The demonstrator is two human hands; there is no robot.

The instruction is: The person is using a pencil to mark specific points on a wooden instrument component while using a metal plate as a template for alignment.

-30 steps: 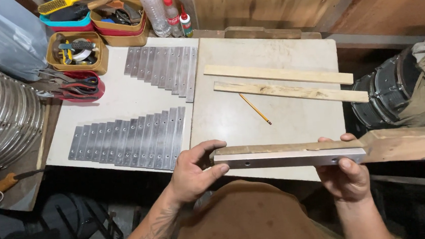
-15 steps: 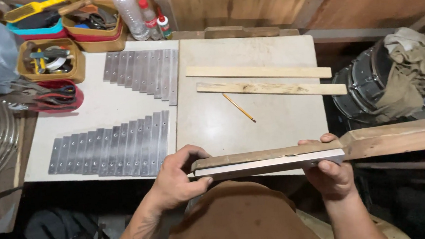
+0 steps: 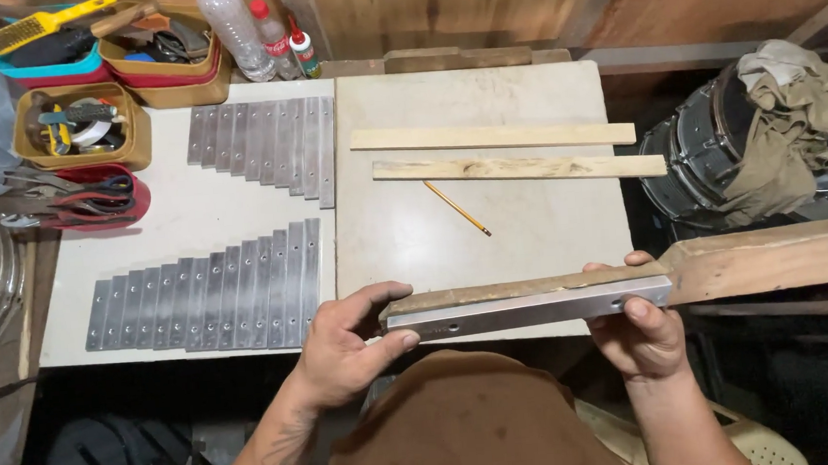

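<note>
Head cam looks down on a pale table [image 3: 493, 246] w/ both hands at its near edge. Left hand [image 3: 340, 349] grips one end of a long metal bar [image 3: 526, 309], thumb on top, fingers curled under; right hand [image 3: 639, 328] is closed on the other end, thumb over the top. Bar lies level, pressed against a wood strip [image 3: 525, 288] just behind it, both held just above the table's near edge, in front of the person's lap. Small holes show along the bar's front face.

Rel. to the table: two light wood slats [image 3: 506, 153] lie across its far half, a yellow pencil [image 3: 456, 207] just nearer than them. Left half carries two stepped rows of metal bars [image 3: 210, 300], one near, one far [image 3: 262, 146]. Off the far left corner sit tubs of tools [image 3: 81, 129] and bottles [image 3: 259, 34]. A drum w/ cloth [image 3: 776, 129] sits off the right side; a thick plank [image 3: 775, 256] runs out from the bar's right end.

Judgement on doing the hold well: keep bar and strip flush end to end, check ends line up before easing grip, keep pressure even at both ends so neither piece slips or tilts. Fingers should stay clear of the holes if they need sighting.
</note>
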